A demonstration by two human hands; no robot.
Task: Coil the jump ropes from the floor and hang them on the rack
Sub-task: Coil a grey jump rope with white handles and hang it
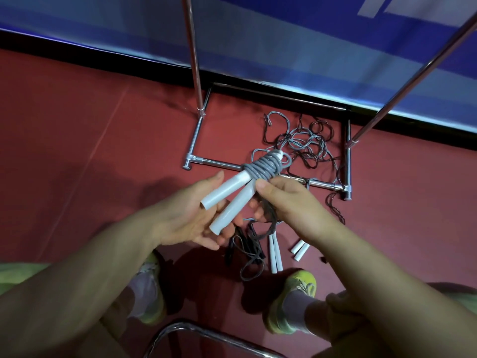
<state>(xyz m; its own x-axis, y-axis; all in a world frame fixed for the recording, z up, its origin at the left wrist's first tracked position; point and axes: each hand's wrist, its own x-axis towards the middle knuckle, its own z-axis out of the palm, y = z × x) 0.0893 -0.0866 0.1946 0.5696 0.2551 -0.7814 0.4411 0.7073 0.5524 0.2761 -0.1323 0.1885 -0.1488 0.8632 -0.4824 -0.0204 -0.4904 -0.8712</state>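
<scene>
Coiled grey jump rope [260, 168], white handles, held at frame centre.
Left hand [191, 215] cradles the handles; right hand [289, 202] pinches the cord. Loose ropes [304, 143] at one o'clock, within the rack [347, 164] base.

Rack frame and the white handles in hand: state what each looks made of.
Rack frame: polished, chrome-like metal tubing, with bright mirror highlights along the bars. White handles: probably smooth matte plastic, judging by the even pale surface without grain or shine. Neither is certain from looks alone.

Dim, warm indoor light casts soft shadows on the red floor [77, 151], with wide-angle bending and perhaps slight blur at the edges.
</scene>
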